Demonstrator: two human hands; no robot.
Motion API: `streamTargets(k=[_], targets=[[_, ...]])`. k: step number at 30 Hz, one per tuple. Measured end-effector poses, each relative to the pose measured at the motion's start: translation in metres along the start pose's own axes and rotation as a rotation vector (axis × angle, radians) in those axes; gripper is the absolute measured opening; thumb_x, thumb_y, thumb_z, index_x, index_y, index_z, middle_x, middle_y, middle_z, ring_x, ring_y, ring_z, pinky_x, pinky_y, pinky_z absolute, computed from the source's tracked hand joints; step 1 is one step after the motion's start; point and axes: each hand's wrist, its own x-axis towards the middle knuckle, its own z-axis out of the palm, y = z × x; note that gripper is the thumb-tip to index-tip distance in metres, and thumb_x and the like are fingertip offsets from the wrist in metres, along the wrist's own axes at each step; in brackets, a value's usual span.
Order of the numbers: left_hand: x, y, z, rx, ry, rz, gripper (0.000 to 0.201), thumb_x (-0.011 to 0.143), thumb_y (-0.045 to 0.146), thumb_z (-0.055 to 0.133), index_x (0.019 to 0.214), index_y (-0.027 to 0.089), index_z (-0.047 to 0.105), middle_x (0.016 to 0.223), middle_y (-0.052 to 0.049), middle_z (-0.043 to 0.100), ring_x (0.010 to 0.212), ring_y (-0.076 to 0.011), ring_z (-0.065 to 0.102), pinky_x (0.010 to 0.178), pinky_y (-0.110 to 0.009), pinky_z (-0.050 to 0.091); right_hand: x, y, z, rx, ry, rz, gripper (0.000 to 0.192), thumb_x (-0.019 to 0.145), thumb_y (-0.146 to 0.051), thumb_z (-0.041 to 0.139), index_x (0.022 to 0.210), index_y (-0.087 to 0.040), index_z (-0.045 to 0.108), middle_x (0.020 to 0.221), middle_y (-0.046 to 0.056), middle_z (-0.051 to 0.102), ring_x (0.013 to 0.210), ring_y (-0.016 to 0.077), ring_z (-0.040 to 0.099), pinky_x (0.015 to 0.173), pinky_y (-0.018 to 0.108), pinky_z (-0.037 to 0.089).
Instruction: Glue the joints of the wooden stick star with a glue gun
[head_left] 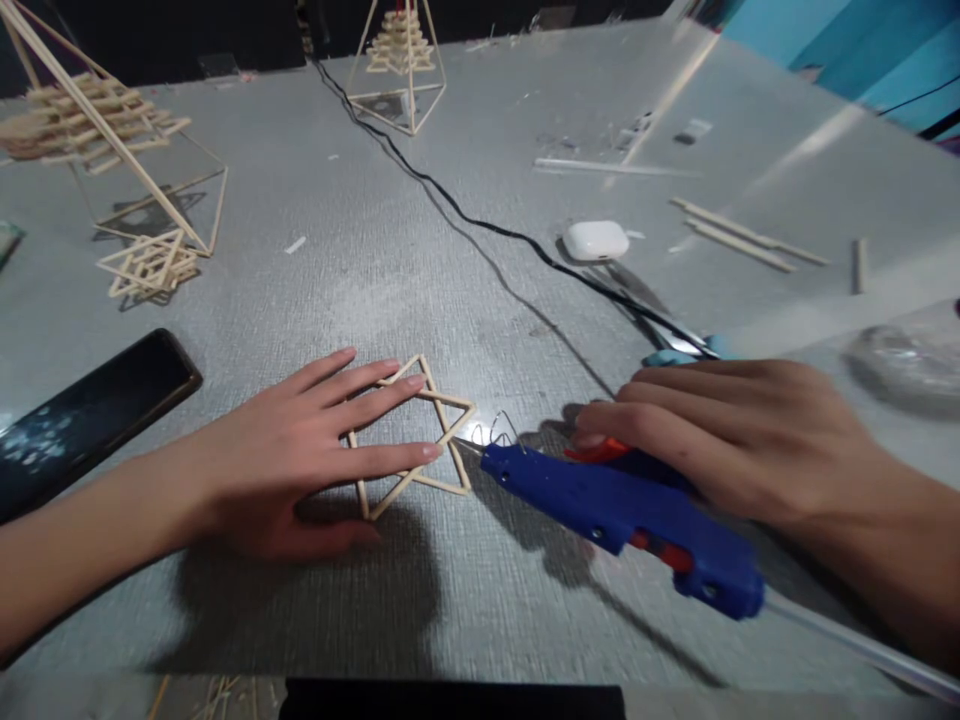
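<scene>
A star of thin wooden sticks (442, 478) lies flat on the grey table. My left hand (300, 440) rests over its left part with fingers spread, pressing on the sticks, and hides some of them. My right hand (735, 440) is wrapped round a blue hot glue gun (592, 500) with a red trigger. The gun's nozzle touches or nearly touches the star's right side, where sticks cross; which one I cannot tell. A clear glue stick (855, 640) sticks out of the gun's back end.
A phone (97, 410) lies left of my left hand. Stick pyramids (397, 70) and a small stick star (150, 265) stand farther back. A black cord (480, 222) crosses toward scissors (679, 350). A white earbud case (596, 240), loose sticks (742, 240) and a crumpled clear bag (911, 360) lie right.
</scene>
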Motion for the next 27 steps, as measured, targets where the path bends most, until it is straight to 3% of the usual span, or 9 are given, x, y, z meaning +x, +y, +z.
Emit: streamTargets(k=[27], targets=[[-0.0001, -0.0002, -0.0005, -0.022, 0.007, 0.009, 0.075, 0.101, 0.045, 0.071, 0.169, 0.036, 0.043, 0.184, -0.016, 0.026, 0.171, -0.0436, 0.024, 0.135, -0.072, 0.023, -0.0020, 0.0009, -0.0030, 0.016, -0.023, -0.014, 0.015, 0.109, -0.011, 0.049, 0.107, -0.024, 0.056, 0.073, -0.003, 0.058, 0.061, 0.0170, 0.053, 0.057, 0.035, 0.035]])
